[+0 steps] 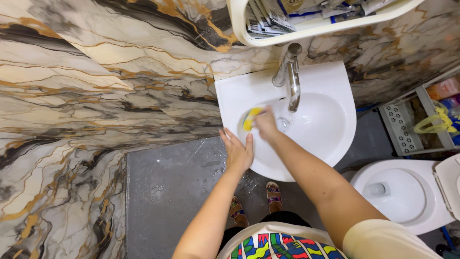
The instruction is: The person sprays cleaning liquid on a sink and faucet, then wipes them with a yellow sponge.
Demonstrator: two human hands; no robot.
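A white wall-mounted sink (330, 86) fills the middle of the head view, with a chrome tap (290, 72) over its basin. My right hand (266, 123) is inside the basin, shut on a yellow sponge (250, 118) pressed against the left inner wall. My left hand (236, 151) rests flat on the sink's front-left rim, fingers spread, holding nothing.
A white toilet (402, 192) with raised lid stands at the right. A grey rack (412, 127) with yellow items sits beyond it. A white shelf (311, 24) with sachets hangs above the sink. Marble-patterned walls (96, 86) enclose a wet grey floor (167, 192). My sandalled feet (254, 204) stand below the sink.
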